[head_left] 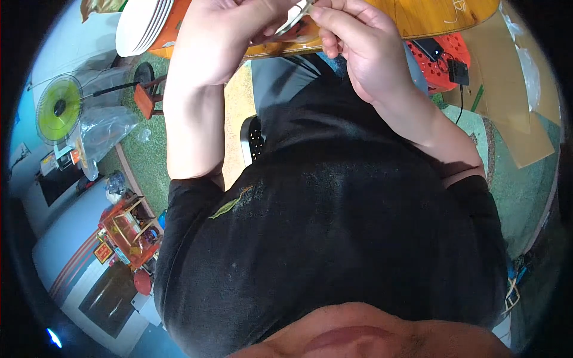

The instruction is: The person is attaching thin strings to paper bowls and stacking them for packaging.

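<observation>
Above the wooden table [430, 18], beside a stack of white plates [143, 27], the left hand [221, 42] and right hand [358, 51] meet at the frame's top, fingers of both pinched on a small shiny metal piece [296, 18] held between them.

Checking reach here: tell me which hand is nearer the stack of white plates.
Left. The left hand is just right of the stack of white plates; the right hand is farther right.

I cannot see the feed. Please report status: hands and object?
Left hand and right hand both pinch small shiny metal piece. Over orange wooden table. Nothing blocking.
</observation>
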`<action>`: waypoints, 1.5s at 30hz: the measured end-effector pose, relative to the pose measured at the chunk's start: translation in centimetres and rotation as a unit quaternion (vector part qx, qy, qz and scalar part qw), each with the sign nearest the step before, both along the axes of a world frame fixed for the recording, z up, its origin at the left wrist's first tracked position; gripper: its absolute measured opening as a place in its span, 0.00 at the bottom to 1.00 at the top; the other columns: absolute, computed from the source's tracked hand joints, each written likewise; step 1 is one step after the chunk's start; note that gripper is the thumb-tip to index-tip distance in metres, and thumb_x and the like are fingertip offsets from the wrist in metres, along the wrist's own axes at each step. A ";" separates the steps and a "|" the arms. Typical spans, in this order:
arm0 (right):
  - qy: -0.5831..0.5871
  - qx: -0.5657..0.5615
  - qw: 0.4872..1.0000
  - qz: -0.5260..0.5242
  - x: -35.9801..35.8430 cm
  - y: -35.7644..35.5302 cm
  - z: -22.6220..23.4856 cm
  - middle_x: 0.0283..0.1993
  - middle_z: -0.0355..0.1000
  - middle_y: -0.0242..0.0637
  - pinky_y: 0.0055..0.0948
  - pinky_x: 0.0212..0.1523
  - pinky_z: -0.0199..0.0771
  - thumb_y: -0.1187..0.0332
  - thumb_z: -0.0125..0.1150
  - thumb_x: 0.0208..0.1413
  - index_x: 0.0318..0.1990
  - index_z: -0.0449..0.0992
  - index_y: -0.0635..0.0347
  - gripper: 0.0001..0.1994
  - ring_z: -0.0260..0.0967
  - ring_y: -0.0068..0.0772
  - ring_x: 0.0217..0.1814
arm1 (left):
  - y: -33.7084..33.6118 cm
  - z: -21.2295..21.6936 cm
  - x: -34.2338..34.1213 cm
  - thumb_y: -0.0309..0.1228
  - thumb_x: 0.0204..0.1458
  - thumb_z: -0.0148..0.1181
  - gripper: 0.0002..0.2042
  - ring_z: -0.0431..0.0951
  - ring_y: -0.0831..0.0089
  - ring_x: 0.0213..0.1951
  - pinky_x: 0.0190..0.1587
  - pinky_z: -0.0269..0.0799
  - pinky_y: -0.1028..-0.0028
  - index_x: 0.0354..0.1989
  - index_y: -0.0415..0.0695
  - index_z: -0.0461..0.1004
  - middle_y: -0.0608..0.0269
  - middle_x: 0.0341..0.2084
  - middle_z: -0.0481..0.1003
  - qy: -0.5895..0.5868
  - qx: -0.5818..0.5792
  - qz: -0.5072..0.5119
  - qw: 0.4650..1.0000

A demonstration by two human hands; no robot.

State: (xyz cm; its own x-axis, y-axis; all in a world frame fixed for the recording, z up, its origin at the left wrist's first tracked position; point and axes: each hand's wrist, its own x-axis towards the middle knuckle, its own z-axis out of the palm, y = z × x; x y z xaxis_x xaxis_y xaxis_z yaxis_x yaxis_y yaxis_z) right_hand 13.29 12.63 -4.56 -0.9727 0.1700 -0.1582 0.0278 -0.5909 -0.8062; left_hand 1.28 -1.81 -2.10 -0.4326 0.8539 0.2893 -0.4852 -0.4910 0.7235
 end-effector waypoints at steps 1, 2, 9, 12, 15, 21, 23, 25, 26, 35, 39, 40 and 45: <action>-0.013 0.007 1.000 -0.014 0.0 0.5 -0.1 0.28 0.71 0.27 0.18 0.27 0.63 0.72 0.60 0.66 0.38 0.77 0.66 0.06 0.63 0.16 0.25 | 0.6 4.1 2.6 0.12 0.59 0.56 0.11 0.74 0.86 0.33 0.35 0.68 0.87 0.48 0.38 0.71 0.66 0.37 0.77 0.143 -0.320 0.198 0.916; -0.012 0.008 1.000 -0.012 0.0 0.3 0.0 0.28 0.71 0.27 0.18 0.27 0.63 0.72 0.60 0.66 0.38 0.77 0.66 0.06 0.63 0.16 0.25 | 0.5 4.1 3.0 0.12 0.59 0.56 0.11 0.74 0.86 0.33 0.35 0.68 0.87 0.48 0.38 0.71 0.66 0.37 0.77 0.143 -0.319 0.200 0.915; -0.013 0.037 0.999 -0.024 -0.3 0.3 -0.1 0.29 0.72 0.26 0.17 0.28 0.63 0.72 0.61 0.65 0.39 0.78 0.65 0.05 0.63 0.15 0.26 | 0.4 4.3 4.0 0.11 0.56 0.62 0.12 0.74 0.85 0.34 0.38 0.71 0.84 0.45 0.37 0.72 0.69 0.33 0.75 0.278 -0.412 0.248 0.832; -0.002 0.070 0.997 -0.034 -0.4 0.4 -0.2 0.29 0.72 0.26 0.17 0.27 0.62 0.72 0.61 0.66 0.39 0.78 0.65 0.05 0.63 0.14 0.26 | 0.7 4.9 3.9 0.11 0.56 0.63 0.10 0.74 0.84 0.33 0.37 0.72 0.83 0.44 0.35 0.74 0.69 0.33 0.76 0.286 -0.437 0.241 0.818; 0.010 0.110 0.993 -0.028 -0.2 0.7 -0.1 0.28 0.71 0.25 0.17 0.27 0.61 0.72 0.61 0.66 0.40 0.78 0.66 0.05 0.62 0.13 0.25 | 0.8 5.2 3.7 0.12 0.58 0.62 0.07 0.76 0.84 0.33 0.36 0.73 0.82 0.43 0.34 0.77 0.68 0.32 0.77 0.296 -0.468 0.227 0.801; -0.056 0.136 0.989 0.033 -0.1 1.9 2.8 0.28 0.72 0.25 0.16 0.27 0.61 0.70 0.62 0.66 0.41 0.79 0.66 0.07 0.62 0.13 0.25 | -0.1 2.6 2.3 0.14 0.60 0.61 0.03 0.78 0.83 0.34 0.37 0.75 0.82 0.39 0.33 0.78 0.67 0.32 0.80 0.265 -0.414 0.190 0.850; -0.098 0.146 0.983 0.059 -0.2 2.1 2.8 0.28 0.72 0.25 0.16 0.27 0.62 0.69 0.62 0.66 0.41 0.79 0.66 0.08 0.63 0.13 0.26 | 0.6 0.9 1.3 0.14 0.60 0.61 0.03 0.78 0.83 0.34 0.38 0.76 0.81 0.40 0.33 0.78 0.67 0.32 0.80 0.220 -0.063 0.111 0.967; -0.032 0.100 0.994 0.041 -0.7 2.4 0.7 0.29 0.73 0.26 0.16 0.29 0.64 0.68 0.62 0.65 0.42 0.79 0.67 0.09 0.64 0.14 0.27 | 0.2 2.5 2.4 0.15 0.61 0.61 0.03 0.79 0.83 0.35 0.38 0.76 0.80 0.39 0.33 0.78 0.67 0.32 0.80 0.268 -0.225 0.164 0.922; -0.032 0.100 0.994 0.041 -0.7 2.4 0.7 0.29 0.73 0.26 0.16 0.29 0.64 0.68 0.62 0.65 0.42 0.79 0.67 0.09 0.64 0.14 0.27 | 0.2 3.4 3.0 0.15 0.61 0.60 0.03 0.79 0.82 0.35 0.39 0.77 0.80 0.39 0.33 0.78 0.67 0.33 0.80 0.308 -0.380 0.215 0.845; -0.029 0.047 0.997 0.049 -0.9 1.7 0.9 0.31 0.73 0.27 0.19 0.32 0.67 0.67 0.61 0.67 0.44 0.79 0.68 0.11 0.66 0.18 0.28 | -0.1 3.7 3.2 0.17 0.63 0.59 0.01 0.77 0.83 0.34 0.37 0.75 0.81 0.40 0.35 0.76 0.68 0.32 0.78 0.308 -0.390 0.213 0.841; -0.031 0.009 0.999 0.038 -1.3 1.2 0.4 0.30 0.71 0.26 0.17 0.31 0.65 0.67 0.59 0.69 0.44 0.78 0.67 0.10 0.64 0.17 0.28 | 0.1 3.9 3.3 0.16 0.61 0.60 0.04 0.75 0.85 0.33 0.36 0.73 0.82 0.41 0.36 0.74 0.70 0.32 0.75 0.290 -0.396 0.220 0.843; -0.032 -0.001 0.999 0.042 -1.4 1.2 0.3 0.29 0.70 0.26 0.16 0.30 0.64 0.67 0.59 0.69 0.44 0.77 0.66 0.09 0.64 0.17 0.27 | 0.0 3.9 3.3 0.15 0.60 0.60 0.05 0.75 0.85 0.33 0.35 0.72 0.82 0.42 0.37 0.74 0.70 0.33 0.75 0.310 -0.391 0.220 0.838; -0.014 0.035 0.999 0.023 -1.1 1.3 0.5 0.28 0.68 0.25 0.15 0.29 0.64 0.68 0.56 0.70 0.41 0.75 0.62 0.07 0.63 0.15 0.26 | 0.3 4.8 3.4 0.14 0.56 0.61 0.07 0.73 0.87 0.31 0.33 0.70 0.83 0.41 0.37 0.75 0.71 0.31 0.74 0.364 -0.449 0.211 0.789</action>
State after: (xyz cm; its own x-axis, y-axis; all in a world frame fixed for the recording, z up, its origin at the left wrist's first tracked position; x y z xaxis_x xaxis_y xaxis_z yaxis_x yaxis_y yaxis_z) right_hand 12.17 13.91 -4.04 -0.9750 0.1371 -0.1749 0.0769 -0.5303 -0.8443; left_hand 4.64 -1.51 2.75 -0.7314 0.6803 -0.0468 0.2880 0.3704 0.8831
